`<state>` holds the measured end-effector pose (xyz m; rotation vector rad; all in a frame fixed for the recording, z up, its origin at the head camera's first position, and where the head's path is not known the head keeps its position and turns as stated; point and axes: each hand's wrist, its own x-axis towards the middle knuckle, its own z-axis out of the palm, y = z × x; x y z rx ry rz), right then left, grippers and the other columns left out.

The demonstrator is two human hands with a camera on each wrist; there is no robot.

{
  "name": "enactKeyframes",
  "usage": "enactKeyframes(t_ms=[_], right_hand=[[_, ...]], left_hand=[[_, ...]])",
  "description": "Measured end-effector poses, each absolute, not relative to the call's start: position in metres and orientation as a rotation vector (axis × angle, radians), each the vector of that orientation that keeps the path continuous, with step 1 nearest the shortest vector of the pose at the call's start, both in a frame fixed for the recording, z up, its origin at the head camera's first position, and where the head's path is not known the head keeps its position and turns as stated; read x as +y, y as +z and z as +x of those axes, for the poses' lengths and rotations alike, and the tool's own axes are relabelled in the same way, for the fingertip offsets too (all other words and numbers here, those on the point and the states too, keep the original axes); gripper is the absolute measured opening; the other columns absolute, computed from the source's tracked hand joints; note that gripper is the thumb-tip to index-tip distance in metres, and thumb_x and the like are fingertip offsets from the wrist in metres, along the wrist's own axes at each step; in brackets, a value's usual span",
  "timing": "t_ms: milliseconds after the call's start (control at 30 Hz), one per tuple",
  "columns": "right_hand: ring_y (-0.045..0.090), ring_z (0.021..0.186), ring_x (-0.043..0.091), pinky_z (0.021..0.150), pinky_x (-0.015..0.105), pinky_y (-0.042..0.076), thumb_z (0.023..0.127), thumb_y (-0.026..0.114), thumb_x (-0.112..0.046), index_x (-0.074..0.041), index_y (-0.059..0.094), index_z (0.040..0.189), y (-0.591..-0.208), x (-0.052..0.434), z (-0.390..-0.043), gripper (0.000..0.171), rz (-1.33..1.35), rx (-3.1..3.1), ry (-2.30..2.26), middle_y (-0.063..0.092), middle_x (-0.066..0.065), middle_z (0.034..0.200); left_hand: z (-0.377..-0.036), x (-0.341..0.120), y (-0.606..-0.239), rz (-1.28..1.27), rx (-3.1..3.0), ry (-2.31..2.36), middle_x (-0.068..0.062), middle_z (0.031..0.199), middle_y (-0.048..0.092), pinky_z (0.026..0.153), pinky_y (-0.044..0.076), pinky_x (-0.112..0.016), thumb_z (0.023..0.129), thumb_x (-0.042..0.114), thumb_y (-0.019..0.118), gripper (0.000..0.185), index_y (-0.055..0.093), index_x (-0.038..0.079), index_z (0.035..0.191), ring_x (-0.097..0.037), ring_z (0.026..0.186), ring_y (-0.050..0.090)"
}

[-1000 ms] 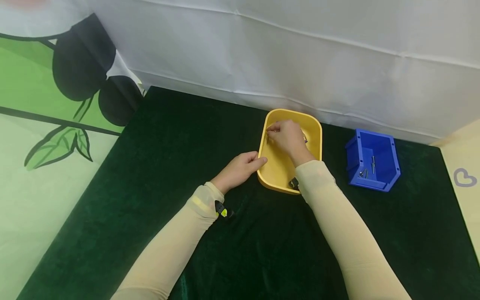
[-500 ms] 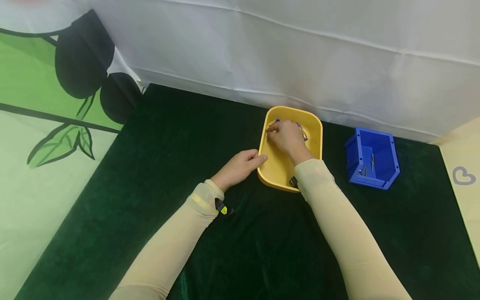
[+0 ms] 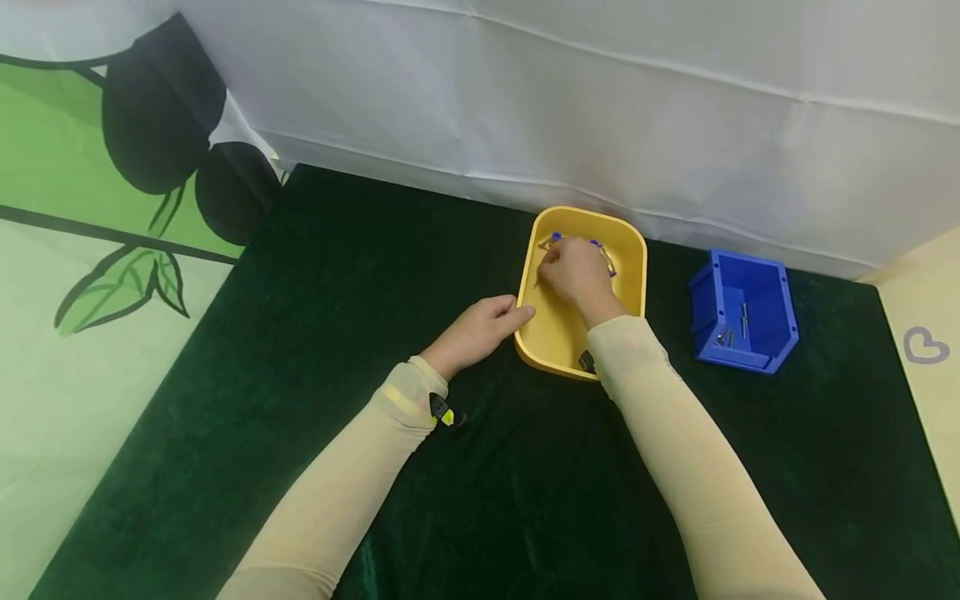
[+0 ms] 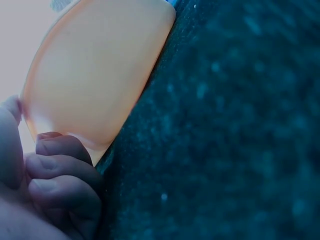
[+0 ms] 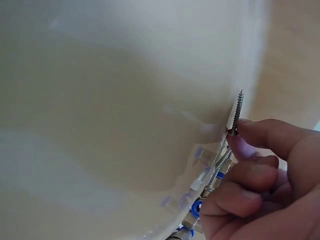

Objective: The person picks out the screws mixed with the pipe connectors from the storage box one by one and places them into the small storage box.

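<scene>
My left hand (image 3: 480,333) grips the left wall of a yellow tub (image 3: 551,333), its thumb over the rim and its fingers outside. In the left wrist view the fingers (image 4: 65,155) curl against the tub's outer wall. Inside the tub, my right hand (image 3: 579,275) pinches a silver screw (image 5: 239,107) by its head end between thumb and fingertip, point away from the hand. Another screw (image 5: 218,167) lies against the tub wall beneath the fingers. Metal fittings with blue rings (image 5: 197,209) lie near these fingers. A dark small part (image 3: 587,361) sits at the tub's near end, partly covered by the sleeve.
To the right of the tub stands a blue open-front bin (image 3: 783,308) with a few screws (image 3: 745,321) in it. Both containers stand on a dark green cloth (image 3: 390,275) before a white curtain (image 3: 525,100). A black and yellow strap piece (image 3: 442,410) is at the left cuff.
The right hand has shifted slightly inside the tub, and a screw tip now shows below its fingertips. More of the blue-ringed fittings has come into sight. The left hand keeps its hold.
</scene>
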<state>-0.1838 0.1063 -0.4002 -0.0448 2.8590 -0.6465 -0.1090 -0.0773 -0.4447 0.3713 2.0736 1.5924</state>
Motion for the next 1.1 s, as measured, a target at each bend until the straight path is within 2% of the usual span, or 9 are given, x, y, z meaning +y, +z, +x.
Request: enactKeyframes(t_ms=[333, 667, 1100], right_hand=[[0.056, 0.075, 0.023, 0.065, 0.032, 0.043, 0.093, 0.064, -0.025, -0.010, 0.070, 0.079, -0.3979, 0.1072, -0.1810, 0.022, 0.035, 2.828, -0.630, 0.064, 0.005, 0.075], [0.053, 0.067, 0.020, 0.058, 0.028, 0.040, 0.097, 0.063, -0.025, -0.009, 0.064, 0.076, -0.3988, 0.1079, -0.1831, 0.026, 0.018, 2.791, -0.683, 0.056, 0.004, 0.070], [0.053, 0.069, 0.020, 0.060, 0.028, 0.039, 0.097, 0.063, -0.025, -0.007, 0.067, 0.079, -0.3982, 0.1082, -0.1825, 0.026, -0.003, 2.796, -0.686, 0.058, 0.005, 0.072]], left_hand=[[-0.1082, -0.0770, -0.4437, 0.371, 2.072, 1.581, -0.011, 0.088, 0.058, 0.065, 0.041, -0.034, 0.102, 0.054, 0.046, 0.043, 0.064, 0.015, 0.107, -0.027, 0.075, 0.052], [-0.1083, -0.0780, -0.4401, 0.358, 2.059, 1.579, -0.010, 0.089, 0.059, 0.067, 0.042, -0.035, 0.098, 0.063, 0.046, 0.050, 0.065, 0.017, 0.110, -0.025, 0.076, 0.053], [-0.1089, -0.0781, -0.4426, 0.348, 2.064, 1.562, -0.009, 0.089, 0.059, 0.067, 0.043, -0.034, 0.097, 0.065, 0.045, 0.052, 0.064, 0.017, 0.106, -0.024, 0.076, 0.054]])
